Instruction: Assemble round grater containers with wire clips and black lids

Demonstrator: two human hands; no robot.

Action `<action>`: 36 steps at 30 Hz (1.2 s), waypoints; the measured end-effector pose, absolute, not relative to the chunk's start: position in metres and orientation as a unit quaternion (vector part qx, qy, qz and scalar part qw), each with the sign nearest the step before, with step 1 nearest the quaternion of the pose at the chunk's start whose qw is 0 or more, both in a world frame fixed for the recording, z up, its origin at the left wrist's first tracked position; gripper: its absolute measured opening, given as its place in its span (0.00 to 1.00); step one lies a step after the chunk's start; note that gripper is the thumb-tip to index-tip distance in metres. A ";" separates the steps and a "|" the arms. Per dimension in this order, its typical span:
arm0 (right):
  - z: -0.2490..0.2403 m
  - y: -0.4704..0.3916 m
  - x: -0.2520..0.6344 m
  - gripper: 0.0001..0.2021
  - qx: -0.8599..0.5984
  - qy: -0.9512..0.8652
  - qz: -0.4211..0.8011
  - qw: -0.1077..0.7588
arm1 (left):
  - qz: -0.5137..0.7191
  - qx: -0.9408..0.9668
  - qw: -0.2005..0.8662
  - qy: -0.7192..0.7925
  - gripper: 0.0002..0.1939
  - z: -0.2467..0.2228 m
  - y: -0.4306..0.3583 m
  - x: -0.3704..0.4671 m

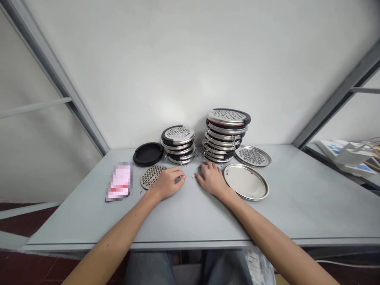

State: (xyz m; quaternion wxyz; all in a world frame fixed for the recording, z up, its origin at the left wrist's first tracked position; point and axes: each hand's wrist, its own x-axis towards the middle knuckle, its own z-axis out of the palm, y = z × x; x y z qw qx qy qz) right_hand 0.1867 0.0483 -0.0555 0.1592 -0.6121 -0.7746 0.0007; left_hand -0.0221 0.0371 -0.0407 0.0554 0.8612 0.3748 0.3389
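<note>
My left hand (pixel 170 182) rests on the table with its fingers curled in and the thumb near the index finger; whether something small is between them is hidden. It partly covers a round perforated metal plate (pixel 151 176). My right hand (pixel 211 179) lies palm down with fingers spread on the tabletop. Close to its thumb is a small wire ring (pixel 193 176), and another small wire piece (pixel 222 165) lies beyond its fingers. Beside my right wrist sits a shallow round metal tray (pixel 246 183).
A short stack of perforated discs (pixel 178 135) and a taller stack (pixel 227 116) stand against the wall, wire clips on their sides. A black round lid (pixel 147 154) and a pixelated pink object (pixel 120 180) lie left. A perforated metal disc (pixel 252 156) lies right. Grey frame posts (pixel 341 91) flank the table.
</note>
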 end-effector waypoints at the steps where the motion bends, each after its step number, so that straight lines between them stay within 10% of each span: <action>1: -0.057 0.048 0.186 0.20 -0.606 -0.779 0.009 0.160 | 0.339 0.861 0.054 0.375 0.10 -0.041 0.037 -0.022; 36: -0.055 0.049 0.190 0.24 -0.676 -0.729 -0.035 0.104 | 0.345 0.860 0.053 0.373 0.10 -0.039 0.036 -0.022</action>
